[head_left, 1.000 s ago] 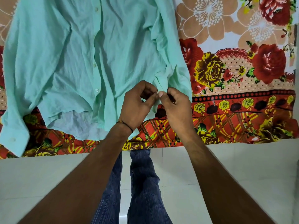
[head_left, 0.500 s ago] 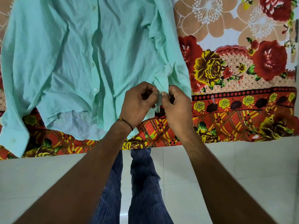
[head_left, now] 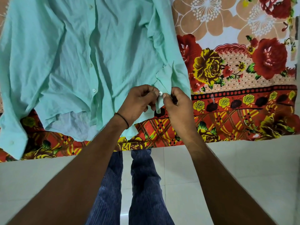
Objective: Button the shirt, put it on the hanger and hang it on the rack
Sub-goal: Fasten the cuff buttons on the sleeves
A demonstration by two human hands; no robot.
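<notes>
A white button (head_left: 160, 93) has come into sight between the thumbs since 0.5 s ago, when cloth covered it. The left hand (head_left: 138, 103) pinches the cuff (head_left: 159, 103) at the button, and the right hand (head_left: 177, 104) pinches it just beside. The buttonhole is hidden. The shirt (head_left: 73, 54) lies flat on the floral sheet (head_left: 235, 78), its top cut off by the frame.

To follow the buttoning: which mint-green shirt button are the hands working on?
The white four-hole button held between left hand and right hand; the front placket buttons lie untouched.
</notes>
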